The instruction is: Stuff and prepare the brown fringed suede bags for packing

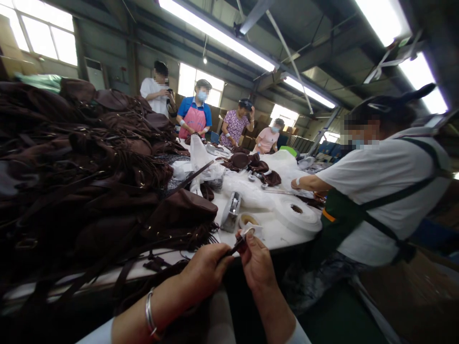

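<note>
My left hand point(206, 268) grips the end of a dark brown strap point(234, 248) at the near edge of the white table point(276, 231). My right hand point(256, 260) pinches a small white piece of tape or paper point(250, 231) at the strap's tip. The two hands almost touch. A silver bracelet point(150, 315) sits on my left wrist. A big heap of dark brown fringed bags point(89, 172) rises just left of my hands.
A tape dispenser point(231, 210), a small tape roll point(248, 220) and a large white roll point(297, 212) lie beyond my hands. A co-worker in a white shirt and green apron point(376, 191) stands at right. Several people point(195, 114) work at the table's far end.
</note>
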Motion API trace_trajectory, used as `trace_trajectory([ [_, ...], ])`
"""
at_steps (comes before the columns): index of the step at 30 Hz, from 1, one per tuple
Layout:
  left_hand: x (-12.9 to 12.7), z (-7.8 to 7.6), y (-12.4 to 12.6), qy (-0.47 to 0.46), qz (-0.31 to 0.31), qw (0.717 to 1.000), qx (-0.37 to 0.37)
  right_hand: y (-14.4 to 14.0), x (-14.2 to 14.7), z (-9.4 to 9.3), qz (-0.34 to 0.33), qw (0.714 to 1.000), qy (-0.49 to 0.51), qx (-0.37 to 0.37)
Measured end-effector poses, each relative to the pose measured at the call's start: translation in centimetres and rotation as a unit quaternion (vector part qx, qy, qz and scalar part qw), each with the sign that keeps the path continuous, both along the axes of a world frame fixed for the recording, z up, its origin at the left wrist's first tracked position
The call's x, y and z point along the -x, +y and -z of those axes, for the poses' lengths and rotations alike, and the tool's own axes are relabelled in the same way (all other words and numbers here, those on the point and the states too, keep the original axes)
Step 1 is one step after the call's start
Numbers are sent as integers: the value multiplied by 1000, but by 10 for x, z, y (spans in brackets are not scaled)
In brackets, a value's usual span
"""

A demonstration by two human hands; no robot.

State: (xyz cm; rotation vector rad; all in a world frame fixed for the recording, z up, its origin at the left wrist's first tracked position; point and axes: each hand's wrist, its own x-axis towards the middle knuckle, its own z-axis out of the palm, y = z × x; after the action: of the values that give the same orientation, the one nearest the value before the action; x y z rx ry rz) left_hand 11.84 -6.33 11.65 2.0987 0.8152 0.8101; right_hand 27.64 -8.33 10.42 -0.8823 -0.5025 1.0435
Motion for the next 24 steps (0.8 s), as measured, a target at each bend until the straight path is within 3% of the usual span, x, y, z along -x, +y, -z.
trace_trajectory([
  [3,1,-1,-3,0,7,999,-54,2,2,-2,8,997,70,-10],
  [6,1,-1,-5,-40,19,995,-86,3,6,3,10,997,78,-21],
  [17,3,-3,-1,-39,-17,997,-71,-2,18,17,-56,996,76,-7],
  [20,4,-8,-1,-47,-23,998,-40,-1,18,18,-51,995,87,-8],
  [24,4,-11,2,-92,-58,992,71,-2,22,17,-54,997,52,-9],
])
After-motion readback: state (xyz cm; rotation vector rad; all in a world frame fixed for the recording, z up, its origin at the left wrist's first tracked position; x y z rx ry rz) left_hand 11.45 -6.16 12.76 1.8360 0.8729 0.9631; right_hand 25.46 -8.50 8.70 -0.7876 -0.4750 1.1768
